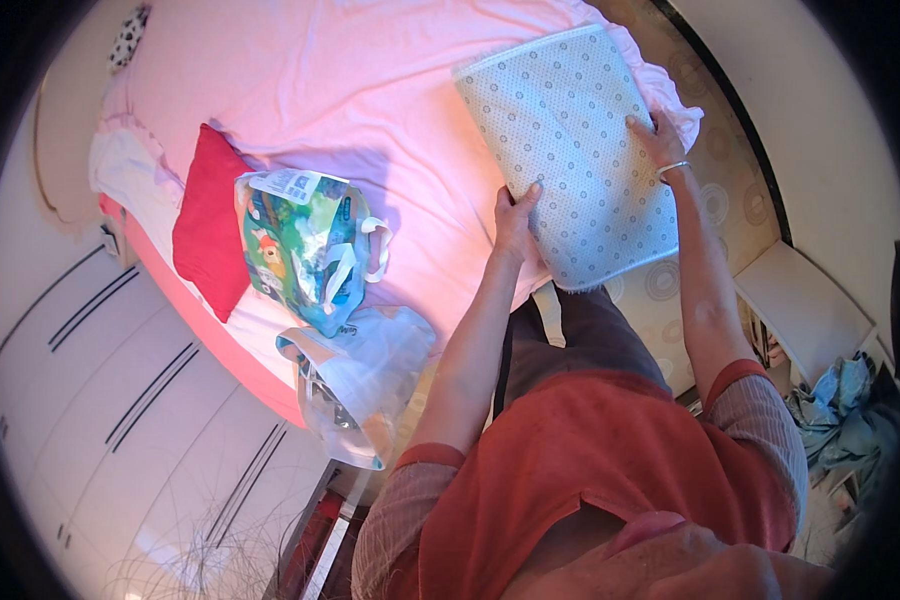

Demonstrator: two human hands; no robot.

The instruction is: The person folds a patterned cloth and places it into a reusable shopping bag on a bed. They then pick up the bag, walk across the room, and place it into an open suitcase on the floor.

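Note:
Both hands grip a folded mat (577, 150) whose pale underside, patterned with small dots and ring marks, faces up. My left hand (516, 217) holds its left edge, thumb on top and fingers beneath. On the right edge, my right hand (658, 142) has its thumb on the upper face and a bangle at the wrist. The mat lies at or just over the near right part of a bed with a pink sheet (360, 90). Whether it rests on the sheet or is lifted cannot be told.
A red cushion (208, 225), a colourful printed bag (300, 232) with white handles and a translucent plastic bag (375, 375) sit at the bed's left side. White cabinets (142, 390) stand beyond. At right are a small white cabinet (802, 307) and bundled blue-green cloth (847, 412).

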